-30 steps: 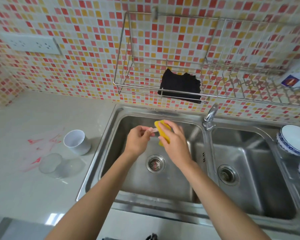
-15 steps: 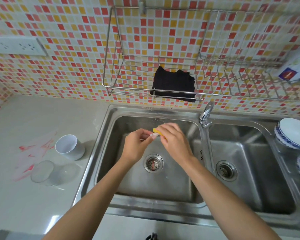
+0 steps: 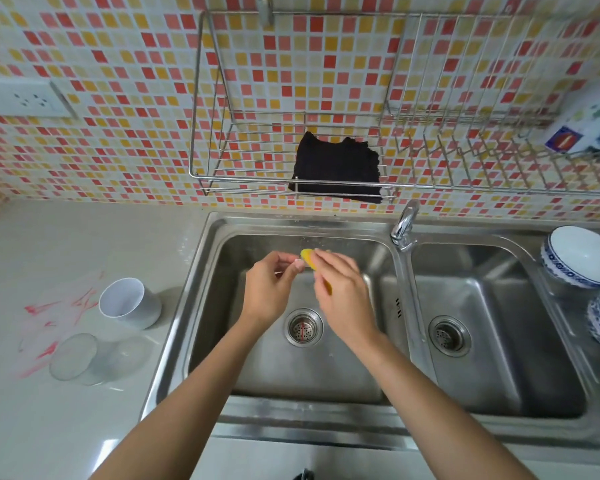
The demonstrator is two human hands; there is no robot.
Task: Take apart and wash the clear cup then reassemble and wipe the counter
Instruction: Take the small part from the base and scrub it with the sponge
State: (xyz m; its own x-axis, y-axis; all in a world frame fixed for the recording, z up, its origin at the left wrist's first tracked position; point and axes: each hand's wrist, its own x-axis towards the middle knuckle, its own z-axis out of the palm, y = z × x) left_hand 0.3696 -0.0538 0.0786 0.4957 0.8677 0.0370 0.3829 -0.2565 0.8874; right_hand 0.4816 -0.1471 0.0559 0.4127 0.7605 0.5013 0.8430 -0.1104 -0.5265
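Note:
Over the left sink basin [image 3: 361, 368] my left hand [image 3: 269, 292] pinches a small pale part, too small to identify. Touching it from the right, my right hand [image 3: 343, 299] is closed around a yellow sponge [image 3: 308, 258]; only the sponge's tip and a sliver by my palm show. On the counter to the left, the clear cup [image 3: 78, 358] lies on its side. A white inner cup [image 3: 129, 304] stands tilted just behind it. Red smears [image 3: 49, 313] mark the counter beside both.
A faucet [image 3: 404, 225] stands between the two basins. A black cloth [image 3: 338, 173] hangs from the wire wall rack [image 3: 222, 183]. Blue-and-white bowls [image 3: 582, 258] sit at the right edge. A wall socket [image 3: 25, 98] is at upper left.
My right hand has closed more tightly over the sponge, so less yellow shows. Both hands stay together over the left basin, rubbing the small part.

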